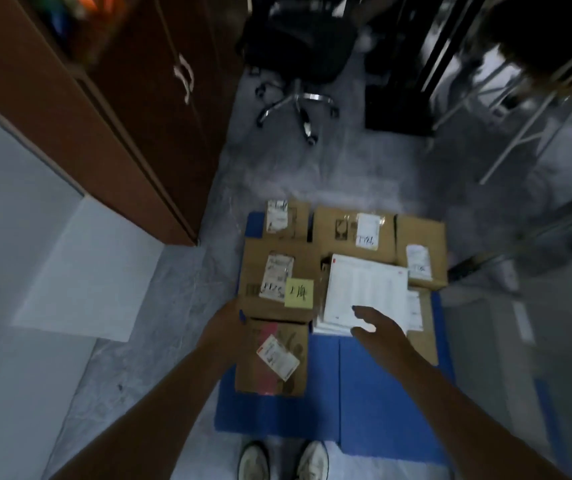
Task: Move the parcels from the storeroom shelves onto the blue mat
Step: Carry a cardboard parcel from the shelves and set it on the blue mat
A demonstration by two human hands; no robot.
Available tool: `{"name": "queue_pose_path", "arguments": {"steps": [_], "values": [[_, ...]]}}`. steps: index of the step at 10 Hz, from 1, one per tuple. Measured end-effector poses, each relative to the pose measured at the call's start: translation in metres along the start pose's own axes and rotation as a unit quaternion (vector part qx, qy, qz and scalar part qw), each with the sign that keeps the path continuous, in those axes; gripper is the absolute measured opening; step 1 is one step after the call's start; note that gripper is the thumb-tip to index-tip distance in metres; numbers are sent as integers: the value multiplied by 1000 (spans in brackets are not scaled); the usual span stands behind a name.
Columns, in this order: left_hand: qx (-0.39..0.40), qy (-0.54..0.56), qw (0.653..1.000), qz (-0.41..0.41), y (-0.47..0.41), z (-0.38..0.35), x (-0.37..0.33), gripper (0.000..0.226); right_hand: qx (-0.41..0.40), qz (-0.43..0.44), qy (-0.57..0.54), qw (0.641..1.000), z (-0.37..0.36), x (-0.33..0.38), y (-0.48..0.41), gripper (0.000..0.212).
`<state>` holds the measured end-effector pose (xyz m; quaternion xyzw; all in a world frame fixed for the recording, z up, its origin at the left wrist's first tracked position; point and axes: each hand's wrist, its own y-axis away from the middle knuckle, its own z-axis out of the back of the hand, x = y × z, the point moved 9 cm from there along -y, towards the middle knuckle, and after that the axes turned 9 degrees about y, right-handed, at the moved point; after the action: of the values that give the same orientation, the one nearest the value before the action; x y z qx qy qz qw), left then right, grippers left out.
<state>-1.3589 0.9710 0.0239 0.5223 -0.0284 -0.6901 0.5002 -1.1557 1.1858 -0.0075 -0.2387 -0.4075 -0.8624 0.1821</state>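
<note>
Two white shoes at bottom edge, toes at the near edge of the blue mat, which lies flat on the grey floor. Both bare forearms reach fwd over it.

L hand sits at the left far corner of the nearest parcel, a brown box w/ a pink patch and a tilted white label, lying on the mat's left half. Fingers are against the box edge, but the pic is too blurry & dark to tell if they grip it or just touch.

R hand is loose, fingers spread and straight, holding nothing, over the near edge of a flat white parcel. Can't tell if it touches.

Rest of the parcels sit on the mat's far part, packed close:
- box w/ yellow sticky note, just beyond the nearest parcel, touching it
- small box at back left
- wider box at back middle
- box at back right
- the flat white parcel lies atop a low box on the right

Brown cabinet stands at left, office chair beyond the mat, metal frame at right.
</note>
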Motion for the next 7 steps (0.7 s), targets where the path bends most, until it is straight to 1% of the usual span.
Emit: {"name": "queue_pose_path", "arguments": {"steps": [1, 2, 3, 4, 5, 6, 7], "values": [[-13, -44, 997, -62, 49, 45, -81, 49, -54, 54, 45, 996, 88, 61, 52, 41], [-29, -101, 987, -119, 95, 81, -153, 54, -81, 94, 66, 990, 152, 118, 103, 49], [-30, -170, 960, -220, 123, 97, -232, 57, -116, 126, 79, 982, 203, 164, 146, 56], [-11, -200, 932, -303, 145, 102, -288, 63, -162, 140, 96, 972, 235, 195, 185, 60], [3, -222, 901, -372, 166, 108, -337, 68, -200, 138, 96, 965, 249, 216, 218, 63], [18, -261, 862, -434, 186, 115, -362, 70, -240, 114, 116, 957, 248, 229, 249, 65], [62, -290, 826, -479, 202, 116, -367, 71, -305, 88, 117, 941, 238, 233, 285, 61]]}}
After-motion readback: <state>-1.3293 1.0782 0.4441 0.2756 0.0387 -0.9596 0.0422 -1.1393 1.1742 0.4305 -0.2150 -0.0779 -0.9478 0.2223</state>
